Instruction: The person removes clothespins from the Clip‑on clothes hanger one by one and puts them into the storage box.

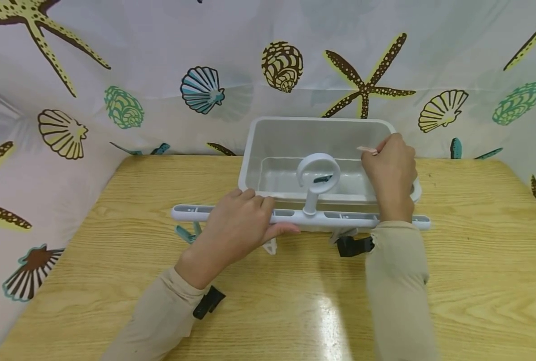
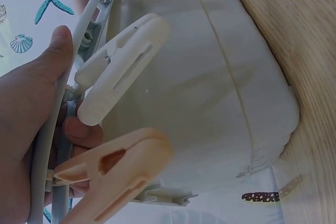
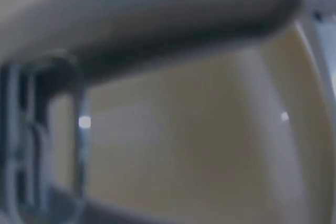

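A white clip hanger bar (image 1: 349,217) with a ring hook (image 1: 318,172) lies across the wooden table in front of a white plastic tub (image 1: 295,134). My left hand (image 1: 238,223) grips the bar left of its middle; in the left wrist view its fingers (image 2: 31,103) curl round the bar beside a white clothespin (image 2: 121,66) and a peach clothespin (image 2: 113,174) that hang from it. My right hand (image 1: 391,170) is raised over the tub's right side and pinches a small peach clothespin (image 1: 367,149). The right wrist view is blurred and shows only the tub's inside.
A teal clip (image 1: 323,178) lies inside the tub. More clips hang under the bar: a teal one (image 1: 186,233) at the left, a white one (image 1: 270,246) in the middle. A seashell-print curtain (image 1: 114,100) closes in the table at the back and both sides.
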Motion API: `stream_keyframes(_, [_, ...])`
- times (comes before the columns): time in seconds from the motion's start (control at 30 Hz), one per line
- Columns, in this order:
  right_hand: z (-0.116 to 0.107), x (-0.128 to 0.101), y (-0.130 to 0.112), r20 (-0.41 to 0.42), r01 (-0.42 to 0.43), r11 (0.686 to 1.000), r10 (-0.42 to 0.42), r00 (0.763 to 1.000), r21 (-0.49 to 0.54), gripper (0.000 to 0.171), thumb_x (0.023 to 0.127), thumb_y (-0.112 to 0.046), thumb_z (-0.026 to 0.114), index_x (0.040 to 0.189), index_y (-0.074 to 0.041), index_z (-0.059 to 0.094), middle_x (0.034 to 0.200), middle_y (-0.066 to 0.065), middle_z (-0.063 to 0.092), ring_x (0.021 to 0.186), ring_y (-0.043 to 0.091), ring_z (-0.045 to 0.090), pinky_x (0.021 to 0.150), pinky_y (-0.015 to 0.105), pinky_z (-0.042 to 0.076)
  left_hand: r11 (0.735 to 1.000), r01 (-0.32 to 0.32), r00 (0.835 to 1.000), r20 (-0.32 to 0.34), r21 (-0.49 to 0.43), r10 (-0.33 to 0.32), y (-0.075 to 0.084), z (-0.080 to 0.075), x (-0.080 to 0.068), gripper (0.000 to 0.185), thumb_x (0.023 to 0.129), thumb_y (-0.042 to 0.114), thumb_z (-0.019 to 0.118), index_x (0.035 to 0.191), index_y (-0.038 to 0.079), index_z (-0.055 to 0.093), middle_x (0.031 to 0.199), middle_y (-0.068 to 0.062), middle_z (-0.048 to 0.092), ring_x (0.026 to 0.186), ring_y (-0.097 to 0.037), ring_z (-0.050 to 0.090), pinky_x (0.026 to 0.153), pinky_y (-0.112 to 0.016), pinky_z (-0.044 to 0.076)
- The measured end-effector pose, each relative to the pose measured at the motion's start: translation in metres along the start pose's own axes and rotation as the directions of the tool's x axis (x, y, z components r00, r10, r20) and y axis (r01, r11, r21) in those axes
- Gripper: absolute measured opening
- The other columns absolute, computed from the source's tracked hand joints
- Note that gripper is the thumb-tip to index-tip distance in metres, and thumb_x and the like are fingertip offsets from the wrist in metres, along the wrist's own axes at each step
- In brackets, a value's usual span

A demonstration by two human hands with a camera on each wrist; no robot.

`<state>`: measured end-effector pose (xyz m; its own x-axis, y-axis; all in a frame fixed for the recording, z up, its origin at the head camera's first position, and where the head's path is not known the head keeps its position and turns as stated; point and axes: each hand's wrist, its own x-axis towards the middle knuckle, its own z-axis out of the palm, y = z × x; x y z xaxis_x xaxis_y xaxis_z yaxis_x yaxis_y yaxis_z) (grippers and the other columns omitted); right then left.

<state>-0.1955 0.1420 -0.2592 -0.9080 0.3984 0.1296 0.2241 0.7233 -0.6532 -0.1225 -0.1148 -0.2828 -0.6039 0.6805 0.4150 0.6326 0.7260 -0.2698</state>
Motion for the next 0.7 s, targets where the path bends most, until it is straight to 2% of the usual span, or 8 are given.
stream_keyframes(0.33, [0.003, 0.009, 0.003, 0.04, 0.086, 0.996, -0.086, 0.995, 0.019, 0.015, 0.086, -0.009, 0.054, 0.093, 0.003, 0.06, 0.094, 0.02, 0.062, 0.084, 0.033, 0.056, 0.069, 0.042, 0.045, 1.0, 0.023, 1.0, 0.001, 0.01, -0.023, 0.002, 0.001, 0.0, 0.059, 0.087, 0.063, 0.056, 0.065, 0.009, 0.048, 0.053, 0.0, 0.045, 0.049, -0.014, 0.045, 0.046, -0.026, 0.04])
stream_keyframes(0.43, [0.004, 0.011, 0.003, 0.059, 0.072, 0.996, -0.075, 0.995, 0.052, 0.028, 0.087, -0.007, 0.051, 0.111, 0.006, 0.057, 0.1, 0.022, 0.059, 0.092, 0.034, 0.052, 0.073, 0.044, 0.045, 0.999, 0.03, 1.0, 0.002, 0.013, -0.03, 0.002, 0.0, -0.001, 0.059, 0.087, 0.062, 0.057, 0.065, 0.009, 0.049, 0.053, -0.001, 0.046, 0.049, -0.015, 0.046, 0.047, -0.026, 0.041])
stream_keyframes(0.5, [0.003, 0.012, 0.002, 0.068, 0.064, 0.993, -0.071, 0.995, 0.099, 0.04, 0.088, -0.005, 0.047, 0.127, 0.004, 0.051, 0.11, 0.024, 0.057, 0.103, 0.036, 0.05, 0.078, 0.046, 0.046, 0.999, 0.032, 0.999, 0.003, 0.014, -0.032, 0.002, -0.001, -0.001, 0.059, 0.086, 0.062, 0.058, 0.065, 0.008, 0.049, 0.054, -0.002, 0.048, 0.05, -0.015, 0.048, 0.048, -0.027, 0.042])
stream_keyframes(0.57, [0.003, 0.011, 0.002, 0.051, 0.071, 0.987, -0.079, 0.996, 0.141, 0.047, 0.089, -0.003, 0.044, 0.135, 0.002, 0.045, 0.117, 0.025, 0.056, 0.109, 0.038, 0.049, 0.08, 0.047, 0.046, 0.999, 0.034, 0.999, 0.008, 0.015, -0.035, 0.002, -0.001, -0.001, 0.058, 0.086, 0.062, 0.059, 0.065, 0.008, 0.049, 0.054, -0.002, 0.048, 0.05, -0.015, 0.049, 0.048, -0.027, 0.043])
stream_keyframes(0.7, [0.0, 0.006, 0.003, -0.024, 0.138, 0.973, -0.136, 0.99, 0.186, 0.037, 0.09, -0.002, 0.044, 0.125, 0.0, 0.055, 0.12, 0.021, 0.06, 0.112, 0.037, 0.055, 0.082, 0.046, 0.048, 0.999, 0.04, 0.999, 0.012, 0.011, -0.04, 0.002, -0.001, 0.0, 0.059, 0.086, 0.062, 0.058, 0.064, 0.008, 0.049, 0.053, -0.001, 0.046, 0.05, -0.016, 0.049, 0.048, -0.027, 0.043])
